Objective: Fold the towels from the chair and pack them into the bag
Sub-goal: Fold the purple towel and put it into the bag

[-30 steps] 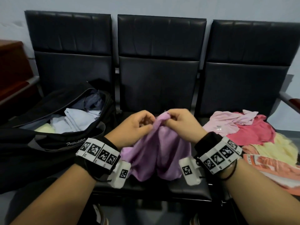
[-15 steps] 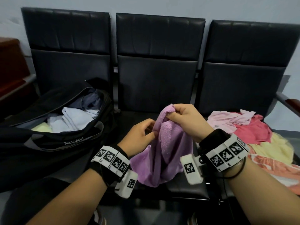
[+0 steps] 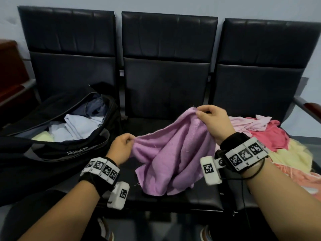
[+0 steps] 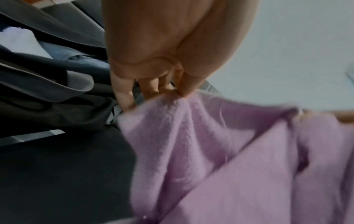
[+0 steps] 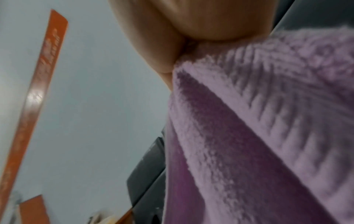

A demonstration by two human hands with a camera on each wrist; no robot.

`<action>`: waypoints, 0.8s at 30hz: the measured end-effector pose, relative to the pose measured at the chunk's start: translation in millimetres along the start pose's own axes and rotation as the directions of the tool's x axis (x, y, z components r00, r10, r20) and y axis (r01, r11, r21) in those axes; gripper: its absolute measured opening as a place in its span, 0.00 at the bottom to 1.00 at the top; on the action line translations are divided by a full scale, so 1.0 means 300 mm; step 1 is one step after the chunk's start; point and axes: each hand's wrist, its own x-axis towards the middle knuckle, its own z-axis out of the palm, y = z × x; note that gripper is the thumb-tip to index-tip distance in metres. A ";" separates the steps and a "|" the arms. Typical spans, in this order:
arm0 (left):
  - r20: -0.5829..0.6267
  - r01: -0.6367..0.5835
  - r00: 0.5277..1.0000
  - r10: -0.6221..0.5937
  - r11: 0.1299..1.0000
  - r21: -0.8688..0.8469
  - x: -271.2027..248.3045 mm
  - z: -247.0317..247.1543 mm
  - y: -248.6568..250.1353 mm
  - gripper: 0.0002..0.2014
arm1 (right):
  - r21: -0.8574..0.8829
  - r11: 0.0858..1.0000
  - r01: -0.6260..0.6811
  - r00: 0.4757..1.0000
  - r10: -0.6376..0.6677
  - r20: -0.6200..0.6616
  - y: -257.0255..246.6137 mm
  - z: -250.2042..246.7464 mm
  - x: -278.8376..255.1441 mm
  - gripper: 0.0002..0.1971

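Note:
A purple towel [image 3: 172,153] hangs over the middle seat, stretched between my two hands. My left hand [image 3: 121,146] pinches its left edge low, near the bag. My right hand [image 3: 212,121] pinches another edge higher up. The left wrist view shows my fingers [image 4: 178,91] pinching the purple towel [image 4: 220,151]. In the right wrist view the purple towel [image 5: 258,121] fills the frame under my right hand [image 5: 172,50]. An open black bag [image 3: 57,148] on the left seat holds folded pale towels [image 3: 76,126]. A loose pile of pink, red and yellow towels [image 3: 271,136] lies on the right seat.
Three black chairs [image 3: 166,84] stand in a row against a pale wall. A wooden armrest [image 3: 311,108] sticks out at the far right. Brown furniture [image 3: 10,66] is at the far left. The towel's lower end rests on the middle seat.
My hands, together at the towel's top a second ago, have drawn apart. The left hand slid down and left along the edge, and the towel has spread out between them.

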 end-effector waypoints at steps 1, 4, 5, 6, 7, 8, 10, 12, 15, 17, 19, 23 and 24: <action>-0.058 0.020 0.998 -0.022 0.999 -0.032 0.015 -0.019 -0.001 0.09 | -0.035 0.999 -0.028 1.000 0.028 -0.007 0.024 -0.004 0.007 0.09; -0.150 0.023 0.988 -0.035 0.996 -0.086 0.036 -0.062 0.037 0.11 | -0.047 0.998 -0.035 0.998 0.037 0.044 0.062 0.001 -0.013 0.13; -0.132 -0.004 0.991 -0.008 0.996 -0.092 0.034 -0.066 0.066 0.11 | -0.023 0.999 -0.022 0.996 0.024 0.083 0.062 0.012 -0.026 0.13; -0.088 -0.037 0.996 0.028 0.994 -0.101 0.027 -0.064 0.101 0.12 | -0.005 1.000 -0.003 0.991 0.004 0.132 0.057 0.026 -0.040 0.12; -0.026 -0.074 0.997 0.071 0.991 -0.112 0.015 -0.056 0.144 0.13 | 0.010 1.000 0.020 0.981 -0.022 0.192 0.046 0.044 -0.056 0.11; 0.040 -0.113 0.992 0.119 0.987 -0.118 -0.002 -0.045 0.189 0.14 | 0.030 0.999 0.041 0.966 -0.047 0.256 0.032 0.065 -0.070 0.10; 0.177 -0.204 0.958 0.225 0.970 -0.132 -0.045 -0.020 0.277 0.16 | 0.080 0.995 0.065 0.922 -0.091 0.377 0.002 0.107 -0.094 0.10; 0.308 -0.250 0.904 0.297 0.951 -0.185 -0.082 0.007 0.339 0.16 | 0.123 0.989 0.083 0.879 -0.131 0.459 -0.016 0.137 -0.113 0.11; 0.371 -0.219 0.883 0.286 0.952 -0.213 -0.106 0.034 0.368 0.14 | 0.162 0.982 0.099 0.856 -0.167 0.490 -0.021 0.146 -0.125 0.12; 0.340 -0.194 0.907 0.248 0.963 -0.185 -0.109 0.048 0.360 0.07 | 0.154 0.983 0.100 0.849 -0.165 0.502 -0.014 0.136 -0.126 0.13; 0.312 -0.181 0.924 0.221 0.972 -0.153 -0.108 0.062 0.340 0.07 | 0.102 0.989 0.111 0.834 -0.148 0.532 0.000 0.124 -0.130 0.14; 0.154 -0.135 0.976 0.155 0.982 -0.132 -0.084 0.060 0.304 0.08 | 0.006 0.996 0.088 0.791 -0.074 0.607 0.050 0.095 -0.144 0.09; 0.116 -0.124 0.984 0.138 0.985 -0.122 -0.075 0.051 0.294 0.09 | 0.002 0.998 0.067 0.783 -0.054 0.620 0.063 0.085 -0.146 0.07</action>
